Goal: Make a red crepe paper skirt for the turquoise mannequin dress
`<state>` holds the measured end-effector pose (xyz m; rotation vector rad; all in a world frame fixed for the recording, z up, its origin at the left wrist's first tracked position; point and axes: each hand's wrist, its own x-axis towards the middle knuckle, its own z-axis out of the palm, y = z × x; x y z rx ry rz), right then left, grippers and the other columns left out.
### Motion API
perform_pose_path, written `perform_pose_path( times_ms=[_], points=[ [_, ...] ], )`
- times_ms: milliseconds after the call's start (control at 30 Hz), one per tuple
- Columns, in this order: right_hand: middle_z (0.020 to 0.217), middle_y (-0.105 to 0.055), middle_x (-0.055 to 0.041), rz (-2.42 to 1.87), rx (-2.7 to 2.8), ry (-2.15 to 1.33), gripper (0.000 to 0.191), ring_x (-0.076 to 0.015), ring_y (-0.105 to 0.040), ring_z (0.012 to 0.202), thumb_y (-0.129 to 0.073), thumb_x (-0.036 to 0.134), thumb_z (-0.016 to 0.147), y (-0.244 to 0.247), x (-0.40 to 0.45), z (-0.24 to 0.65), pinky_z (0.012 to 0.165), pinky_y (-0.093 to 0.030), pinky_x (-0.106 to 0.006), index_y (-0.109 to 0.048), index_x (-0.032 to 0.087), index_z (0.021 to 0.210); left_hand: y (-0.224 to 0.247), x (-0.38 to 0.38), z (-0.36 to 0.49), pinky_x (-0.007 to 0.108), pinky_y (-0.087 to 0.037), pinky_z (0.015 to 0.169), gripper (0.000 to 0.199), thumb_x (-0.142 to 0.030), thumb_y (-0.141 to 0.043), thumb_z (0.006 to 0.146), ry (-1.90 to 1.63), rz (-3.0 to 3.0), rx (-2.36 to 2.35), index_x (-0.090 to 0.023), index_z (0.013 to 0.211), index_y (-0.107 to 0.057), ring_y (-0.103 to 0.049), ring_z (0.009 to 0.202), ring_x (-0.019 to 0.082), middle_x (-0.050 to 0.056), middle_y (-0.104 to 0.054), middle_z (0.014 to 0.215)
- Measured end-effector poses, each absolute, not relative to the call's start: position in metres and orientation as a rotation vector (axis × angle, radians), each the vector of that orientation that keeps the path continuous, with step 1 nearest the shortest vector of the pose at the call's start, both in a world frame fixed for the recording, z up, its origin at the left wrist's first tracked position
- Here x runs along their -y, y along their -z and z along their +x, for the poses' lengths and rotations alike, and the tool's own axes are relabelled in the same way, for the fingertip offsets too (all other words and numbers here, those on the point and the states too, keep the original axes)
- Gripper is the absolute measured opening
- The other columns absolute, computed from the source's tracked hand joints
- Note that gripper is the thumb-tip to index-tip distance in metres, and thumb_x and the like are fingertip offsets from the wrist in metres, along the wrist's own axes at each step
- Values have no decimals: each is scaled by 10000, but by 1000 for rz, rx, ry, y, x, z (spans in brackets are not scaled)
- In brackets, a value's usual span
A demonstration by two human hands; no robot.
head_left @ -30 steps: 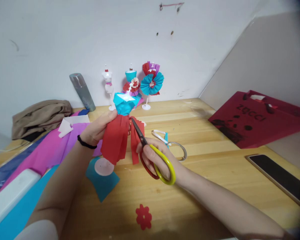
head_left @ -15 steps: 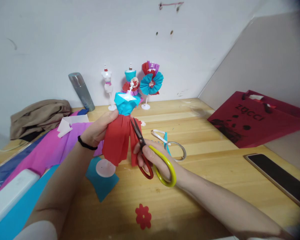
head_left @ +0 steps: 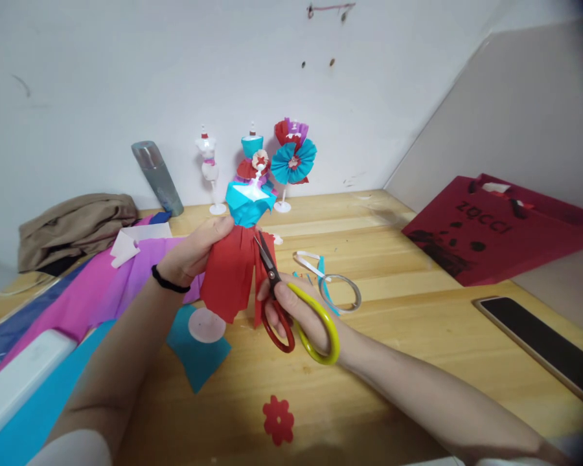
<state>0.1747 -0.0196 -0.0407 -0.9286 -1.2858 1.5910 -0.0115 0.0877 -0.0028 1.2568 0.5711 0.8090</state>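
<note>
My left hand (head_left: pixel 201 249) grips a small dressed mannequin at its waist, with a blue paper top (head_left: pixel 247 206) and a red paper skirt (head_left: pixel 229 275). In my right hand (head_left: pixel 296 307) are scissors (head_left: pixel 272 275) with one yellow and one red handle. Their dark blades point up and left, nearly closed, against the right side of the skirt just below the waist. A split runs down the skirt near the blades. Under the skirt's hem, a pale disc (head_left: pixel 206 325) rests on a blue paper piece (head_left: pixel 199 362).
Three mannequins stand by the wall, one with a blue flower (head_left: pixel 294 162). Elsewhere are a grey bottle (head_left: pixel 158 178), brown cloth (head_left: pixel 78 226), purple paper (head_left: pixel 136 265), a tape roll (head_left: pixel 354 294), a red paper flower (head_left: pixel 278 421), a phone (head_left: pixel 539 343) and a red bag (head_left: pixel 490 226).
The dressed mannequin has shifted slightly right and down in my left hand. The scissors have moved slightly left and down, and their blades look closer together.
</note>
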Motion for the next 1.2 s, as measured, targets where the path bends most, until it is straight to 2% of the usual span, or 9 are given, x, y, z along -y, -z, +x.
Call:
perform_pose_path(
  times_ms=[100,367,700,967,1100,1200],
  points=[
    [567,-544,50,-918,1269,-1584,657,-71,-470,419,-585,822,795,43,20,174,395,-339,-198,-574,172,890,4,-89,-11,279,-577,661,495,-623,-790,751,-787,1268,-551,-148,880,-745,-750,801,230,75,-771,790],
    [511,-526,62,-895,1268,-1518,621,-78,-467,399,-562,799,834,45,19,172,413,-355,-213,-571,179,872,6,-92,-10,245,-529,576,500,-634,-802,727,-765,1296,-588,-145,789,-713,-681,634,165,53,-732,716],
    [415,-443,99,-865,1241,-1470,572,-73,-377,306,-573,774,845,56,17,165,325,-307,-207,-541,203,822,5,-91,-7,255,-528,581,493,-634,-792,738,-787,1322,-592,-148,758,-715,-665,610,162,45,-720,683],
    [401,-432,102,-860,1162,-1420,573,-61,-343,299,-600,771,834,62,16,162,327,-273,-197,-551,201,815,9,-95,-9,253,-557,618,482,-628,-773,768,-799,1292,-565,-151,824,-735,-711,684,174,58,-763,776],
    [424,-448,89,-892,1082,-1396,575,-69,-350,317,-596,782,831,62,12,164,340,-270,-211,-552,208,825,8,-96,-13,285,-599,681,505,-624,-756,791,-803,1230,-565,-135,917,-752,-757,779,222,89,-781,817],
    [467,-462,82,-934,1097,-1316,543,-87,-373,335,-545,767,875,61,5,174,344,-287,-225,-542,224,857,2,-96,-17,310,-619,701,504,-588,-706,858,-857,1168,-620,-107,1004,-744,-767,810,245,112,-786,830]
  ],
)
